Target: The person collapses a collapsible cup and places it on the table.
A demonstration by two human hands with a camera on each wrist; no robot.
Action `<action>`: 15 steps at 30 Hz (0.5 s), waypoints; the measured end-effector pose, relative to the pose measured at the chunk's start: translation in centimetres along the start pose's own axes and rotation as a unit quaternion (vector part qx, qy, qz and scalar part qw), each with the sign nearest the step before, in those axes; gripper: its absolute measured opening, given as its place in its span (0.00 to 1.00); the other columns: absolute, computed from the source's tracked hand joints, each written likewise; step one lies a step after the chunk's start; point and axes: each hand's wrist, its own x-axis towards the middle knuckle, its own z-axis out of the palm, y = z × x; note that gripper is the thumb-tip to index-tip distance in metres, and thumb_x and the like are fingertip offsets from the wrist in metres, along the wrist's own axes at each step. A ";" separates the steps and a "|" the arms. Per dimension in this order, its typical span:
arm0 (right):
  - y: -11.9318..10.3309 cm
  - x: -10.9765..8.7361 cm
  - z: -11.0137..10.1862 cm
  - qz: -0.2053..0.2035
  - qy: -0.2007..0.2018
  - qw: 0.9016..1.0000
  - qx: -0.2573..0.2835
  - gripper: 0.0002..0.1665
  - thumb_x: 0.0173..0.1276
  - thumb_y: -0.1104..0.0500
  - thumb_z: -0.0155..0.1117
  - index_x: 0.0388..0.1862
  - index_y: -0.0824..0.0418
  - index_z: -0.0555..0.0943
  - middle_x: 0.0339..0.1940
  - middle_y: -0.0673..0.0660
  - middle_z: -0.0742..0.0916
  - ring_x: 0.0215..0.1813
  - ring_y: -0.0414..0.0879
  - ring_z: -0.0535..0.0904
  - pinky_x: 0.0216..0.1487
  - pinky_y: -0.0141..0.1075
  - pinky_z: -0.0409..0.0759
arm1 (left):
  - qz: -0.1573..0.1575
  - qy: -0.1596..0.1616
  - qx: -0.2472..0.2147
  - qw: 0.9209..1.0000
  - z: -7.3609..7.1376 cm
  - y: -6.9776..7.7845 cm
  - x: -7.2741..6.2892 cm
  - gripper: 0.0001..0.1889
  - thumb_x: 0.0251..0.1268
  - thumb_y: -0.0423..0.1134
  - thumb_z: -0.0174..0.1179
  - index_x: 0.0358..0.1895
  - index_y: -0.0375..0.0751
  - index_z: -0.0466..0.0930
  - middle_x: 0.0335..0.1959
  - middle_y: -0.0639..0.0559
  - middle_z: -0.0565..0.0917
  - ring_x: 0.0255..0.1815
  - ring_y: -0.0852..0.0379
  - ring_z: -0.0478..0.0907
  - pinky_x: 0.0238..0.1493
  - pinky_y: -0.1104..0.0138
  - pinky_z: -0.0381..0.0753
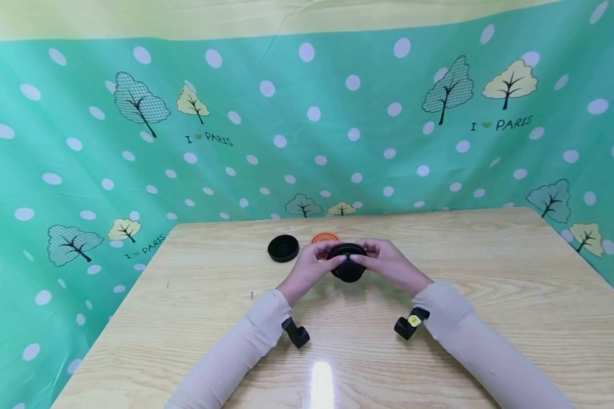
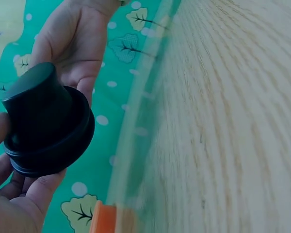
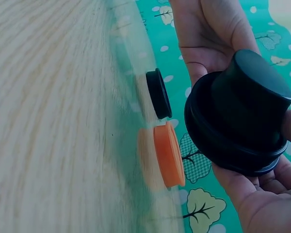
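A black hat-shaped piece (image 1: 349, 271), with a slanted-top stub rising from a wide round rim, is held up between both hands over the table. My left hand (image 1: 313, 262) grips its left side, and my right hand (image 1: 389, 262) grips the right side. In the head view both thumbs meet on the near face while the other fingers go round behind. The left wrist view shows the stub (image 2: 34, 104) and the stepped rim below it. Behind the hands lies an orange round piece (image 3: 169, 155), partly covered in the head view. Left of that sits a flat black round piece (image 1: 283, 248).
A wooden table (image 1: 194, 318) spreads under the arms. Behind it hangs a green dotted cloth (image 1: 245, 136) with tree prints. Both sleeved wrists carry small black cameras. A tiny speck (image 1: 252, 295) lies on the table left of the left wrist.
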 end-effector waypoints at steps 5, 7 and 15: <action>-0.2 0.2 0.2 -0.015 0.024 0.999 -0.029 0.15 0.68 0.64 0.58 0.49 0.73 0.76 0.43 0.62 0.84 0.39 0.39 0.80 0.39 0.29 0.78 | 0.012 0.004 0.046 0.999 0.0 1.6 -0.6 0.15 0.64 0.30 0.59 0.54 0.31 0.79 0.44 0.39 0.83 0.40 0.59 0.75 0.41 0.71 0.76; -0.2 0.2 0.3 -0.015 0.033 0.999 -0.027 0.15 0.69 0.64 0.58 0.49 0.73 0.77 0.43 0.62 0.84 0.38 0.38 0.80 0.38 0.29 0.79 | 0.019 0.006 0.051 0.999 0.1 1.7 -0.7 0.16 0.65 0.30 0.58 0.55 0.31 0.78 0.46 0.39 0.83 0.43 0.55 0.77 0.42 0.72 0.77; 0.2 0.1 0.7 -0.008 0.056 0.998 -0.003 0.19 0.71 0.61 0.56 0.55 0.73 0.75 0.48 0.67 0.83 0.40 0.37 0.82 0.40 0.29 0.81 | 0.010 0.024 0.015 1.000 0.3 1.7 -1.0 0.17 0.70 0.35 0.53 0.58 0.30 0.75 0.53 0.37 0.79 0.49 0.51 0.77 0.40 0.76 0.76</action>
